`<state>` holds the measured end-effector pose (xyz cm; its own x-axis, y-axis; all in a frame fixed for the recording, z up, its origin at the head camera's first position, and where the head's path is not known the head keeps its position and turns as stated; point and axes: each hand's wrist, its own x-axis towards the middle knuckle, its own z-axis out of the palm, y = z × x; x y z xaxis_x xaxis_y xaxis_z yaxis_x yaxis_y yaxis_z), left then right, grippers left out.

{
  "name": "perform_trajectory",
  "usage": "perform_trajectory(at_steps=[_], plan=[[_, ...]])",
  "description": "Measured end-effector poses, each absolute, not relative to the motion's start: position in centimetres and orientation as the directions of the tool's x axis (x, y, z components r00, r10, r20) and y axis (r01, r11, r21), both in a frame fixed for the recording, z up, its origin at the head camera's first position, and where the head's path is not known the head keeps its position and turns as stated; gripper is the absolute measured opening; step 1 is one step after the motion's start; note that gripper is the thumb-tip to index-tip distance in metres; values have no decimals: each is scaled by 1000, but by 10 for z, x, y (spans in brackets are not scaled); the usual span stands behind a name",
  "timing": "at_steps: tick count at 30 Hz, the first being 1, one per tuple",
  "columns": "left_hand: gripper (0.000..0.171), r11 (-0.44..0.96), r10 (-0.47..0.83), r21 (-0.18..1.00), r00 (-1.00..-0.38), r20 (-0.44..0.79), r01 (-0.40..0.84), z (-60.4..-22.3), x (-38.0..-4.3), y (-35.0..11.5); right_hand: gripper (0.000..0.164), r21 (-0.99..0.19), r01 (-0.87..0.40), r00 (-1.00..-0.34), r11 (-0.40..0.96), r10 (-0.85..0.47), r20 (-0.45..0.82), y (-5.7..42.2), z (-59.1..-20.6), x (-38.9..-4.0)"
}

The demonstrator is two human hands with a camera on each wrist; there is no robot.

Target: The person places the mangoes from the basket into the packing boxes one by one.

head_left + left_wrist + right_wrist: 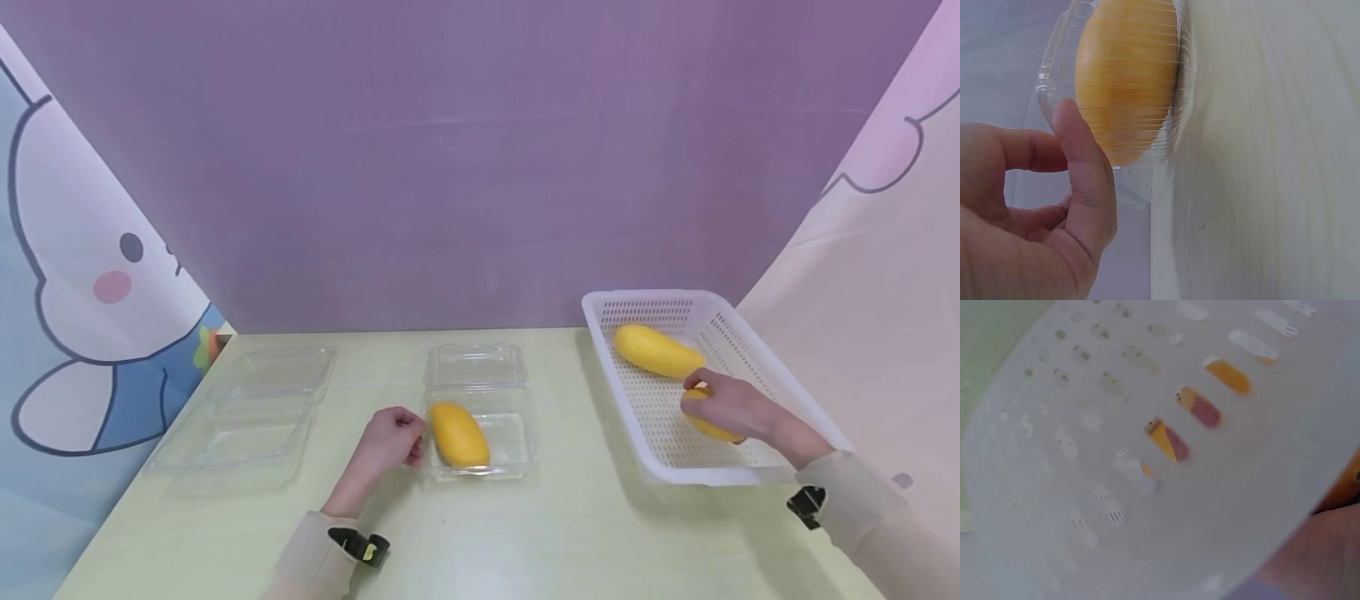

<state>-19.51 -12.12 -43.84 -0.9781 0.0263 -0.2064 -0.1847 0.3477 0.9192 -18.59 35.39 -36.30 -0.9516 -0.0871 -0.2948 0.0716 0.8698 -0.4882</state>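
Note:
An open clear plastic clamshell container holds a yellow mango against its left side. My left hand is at that side, thumb and curled index finger pinching the rim; in the left wrist view the thumb overlaps the container's edge. Over in the white perforated basket, my right hand grips a second mango, covering much of it. Another mango lies farther back there. The right wrist view is mostly filled by the basket wall, with yellow showing through its slots.
A second clear clamshell lies open and empty on the left of the pale table. Behind the table rises a purple backdrop. Printed cloths hang at both sides.

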Motion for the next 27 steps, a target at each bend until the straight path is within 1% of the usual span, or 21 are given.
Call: perform_trajectory(at_steps=[13,20,27], plan=[[17,362,24,914,-978,-207,-184,-439,-195,-121,53,-558,27,-980,830,-87,-176,337,-357,-184],[16,357,23,915,-978,-209,-188,-439,-195,-121,55,-533,-30,-990,846,-98,-99,326,-348,-183],[16,355,23,916,-978,-208,-186,-438,-194,-121,55,-535,-45,-994,844,-89,-58,317,-339,-183]])
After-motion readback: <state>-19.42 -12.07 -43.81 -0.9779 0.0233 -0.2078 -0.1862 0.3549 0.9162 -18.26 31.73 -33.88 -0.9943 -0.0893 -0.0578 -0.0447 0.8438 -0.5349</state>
